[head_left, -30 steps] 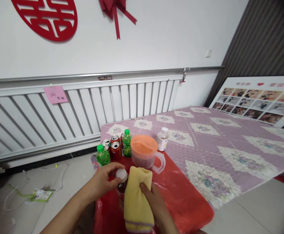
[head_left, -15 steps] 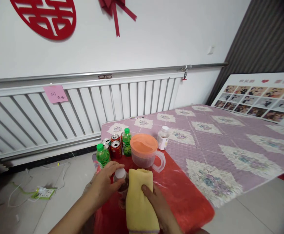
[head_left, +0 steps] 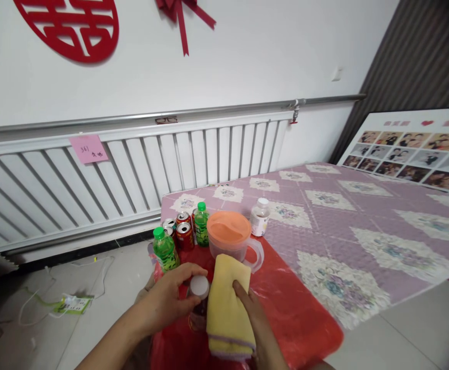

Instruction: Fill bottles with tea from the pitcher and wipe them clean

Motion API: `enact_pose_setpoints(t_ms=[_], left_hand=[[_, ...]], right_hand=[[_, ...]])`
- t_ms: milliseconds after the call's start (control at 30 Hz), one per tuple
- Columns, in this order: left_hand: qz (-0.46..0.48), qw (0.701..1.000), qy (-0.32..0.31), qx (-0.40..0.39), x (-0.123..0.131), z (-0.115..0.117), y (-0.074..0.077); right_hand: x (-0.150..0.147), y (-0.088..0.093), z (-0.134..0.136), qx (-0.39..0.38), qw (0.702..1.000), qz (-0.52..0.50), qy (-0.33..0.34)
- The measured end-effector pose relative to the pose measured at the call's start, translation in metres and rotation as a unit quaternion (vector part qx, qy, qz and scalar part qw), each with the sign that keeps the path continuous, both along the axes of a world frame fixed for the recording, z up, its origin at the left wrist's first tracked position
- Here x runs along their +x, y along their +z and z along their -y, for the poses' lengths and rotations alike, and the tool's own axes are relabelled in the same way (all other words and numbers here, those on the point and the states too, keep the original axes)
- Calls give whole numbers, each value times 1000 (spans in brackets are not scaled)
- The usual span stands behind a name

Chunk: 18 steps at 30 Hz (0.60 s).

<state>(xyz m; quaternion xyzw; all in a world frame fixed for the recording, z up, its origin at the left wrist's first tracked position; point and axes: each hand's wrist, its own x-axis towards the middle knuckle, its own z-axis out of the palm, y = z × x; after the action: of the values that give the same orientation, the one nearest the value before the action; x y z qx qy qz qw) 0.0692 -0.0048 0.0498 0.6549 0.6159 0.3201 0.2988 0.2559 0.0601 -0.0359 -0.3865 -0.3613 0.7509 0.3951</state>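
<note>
My left hand (head_left: 166, 303) is wrapped round a dark bottle with a white cap (head_left: 199, 287), holding it upright over the red plastic sheet (head_left: 286, 313). My right hand (head_left: 249, 311) presses a folded yellow cloth (head_left: 228, 303) against the right side of that bottle. Just behind stand a clear jug with an orange lid (head_left: 229, 235), two green-capped bottles (head_left: 164, 248), red cans (head_left: 184, 235) and a small white-capped bottle (head_left: 260, 216).
The red sheet covers the near corner of a bed with a purple flowered quilt (head_left: 343, 226). A white radiator (head_left: 132, 169) runs along the wall behind. A photo board (head_left: 409, 149) leans at the right. Cables and a packet (head_left: 70, 304) lie on the floor at left.
Both hands with the bottle and the cloth have shifted slightly right and up in view. The cloth now sits lower against the bottle, and the cap shows more plainly.
</note>
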Motion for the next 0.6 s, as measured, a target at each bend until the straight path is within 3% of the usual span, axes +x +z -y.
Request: enact_pose_setpoints(t_ms=[167,433,600], left_hand=[[17,1000,13,9,0,0,-4],[11,999,19,26,-3,-1,-13],[27,999,3,21,2,2,-7]], right_hand=[[0,11,13,-19,998,-6,57],[19,30,28,119,968,73,209],[11,19,23,16,995,24,98]])
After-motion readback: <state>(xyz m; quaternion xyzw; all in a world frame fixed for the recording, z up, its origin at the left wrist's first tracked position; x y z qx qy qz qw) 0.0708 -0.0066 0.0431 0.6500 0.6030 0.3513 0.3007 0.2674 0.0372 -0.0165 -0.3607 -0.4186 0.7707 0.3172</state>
